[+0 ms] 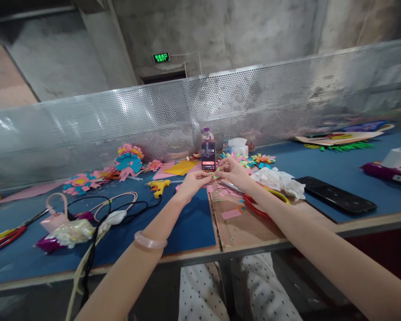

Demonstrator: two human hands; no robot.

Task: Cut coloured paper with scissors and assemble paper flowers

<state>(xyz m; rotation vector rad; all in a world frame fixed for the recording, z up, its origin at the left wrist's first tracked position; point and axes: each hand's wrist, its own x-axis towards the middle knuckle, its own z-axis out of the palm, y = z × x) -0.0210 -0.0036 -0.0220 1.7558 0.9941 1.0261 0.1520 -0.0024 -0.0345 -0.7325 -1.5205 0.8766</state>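
A small green paper piece (215, 177) is pinched between both hands just in front of the propped phone (208, 156). The left hand (195, 182) and right hand (232, 171) each close fingertips on it from either side. Keeping the pinch light and near the paper's edges looks best, so it doesn't crease. Left of the phone lies a yellow glue gun (158, 187) with trailing cable; right of it, white tissue (279, 180). The table (194, 223) near edge offers open room.
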